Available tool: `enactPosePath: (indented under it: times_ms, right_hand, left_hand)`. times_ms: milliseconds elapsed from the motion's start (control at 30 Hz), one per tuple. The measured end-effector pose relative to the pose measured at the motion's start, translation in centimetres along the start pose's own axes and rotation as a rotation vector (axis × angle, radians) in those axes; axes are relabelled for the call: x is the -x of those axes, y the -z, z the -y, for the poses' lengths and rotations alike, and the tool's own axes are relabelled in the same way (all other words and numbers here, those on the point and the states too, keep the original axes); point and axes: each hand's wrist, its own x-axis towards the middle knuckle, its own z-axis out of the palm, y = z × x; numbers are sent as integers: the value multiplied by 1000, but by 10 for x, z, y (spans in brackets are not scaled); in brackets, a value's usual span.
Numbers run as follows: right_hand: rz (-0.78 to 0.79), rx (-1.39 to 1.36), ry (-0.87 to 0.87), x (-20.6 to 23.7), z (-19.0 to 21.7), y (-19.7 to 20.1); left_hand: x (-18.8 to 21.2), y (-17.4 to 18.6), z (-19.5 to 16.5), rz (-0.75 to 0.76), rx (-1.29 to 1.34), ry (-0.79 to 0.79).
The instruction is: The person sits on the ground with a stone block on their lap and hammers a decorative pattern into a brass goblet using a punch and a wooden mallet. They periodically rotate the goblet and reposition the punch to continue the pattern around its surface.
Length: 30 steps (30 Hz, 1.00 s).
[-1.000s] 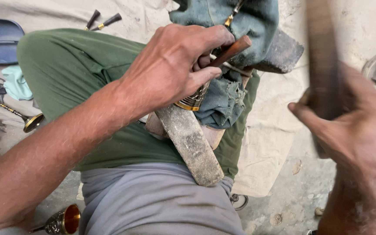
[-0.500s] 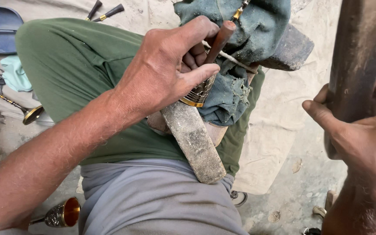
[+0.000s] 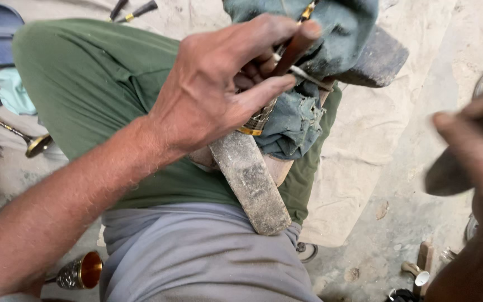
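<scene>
Pinched tight in the left hand point(image 3: 219, 100), the thin brown tool point(image 3: 294, 47) could slip off the patterned metal piece point(image 3: 258, 120) if the blurry right hand point(image 3: 476, 151), whose grip I cannot tell, hits crooked.

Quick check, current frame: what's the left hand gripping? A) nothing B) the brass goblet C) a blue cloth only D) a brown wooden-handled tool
D: the left hand closes its fingers around a brown wooden tool handle, over the engraved brass piece wrapped in blue cloth.

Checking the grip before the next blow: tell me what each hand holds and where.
The left hand pinches a thin brown tool by its upper shaft, between thumb and fingers. The right hand is blurred; its dark object cannot be identified.
</scene>
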Motion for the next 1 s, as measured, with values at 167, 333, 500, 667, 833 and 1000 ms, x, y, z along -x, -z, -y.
enactPosePath:
  times_ms: [167,333,500,667,833,1000]
  right_hand:
    - [175,165,48,-28,-3,3]
    - [132,298,437,4,-25,3]
    - [167,407,346,15,-7,1]
    - [205,282,182,18,19,-2]
    - [307,567,-41,19,18,0]
    - [184,272,163,22,15,-4]
  left_hand:
    - [-15,-4,5,130,-48,35]
    - [-13,-8,4,158,-136,-1]
    - [-13,-8,2,152,-146,12]
    - [-18,-8,-3,176,-162,20]
    - [-20,-7,-2,176,-126,6]
    - [-20,-6,2,189,-108,17]
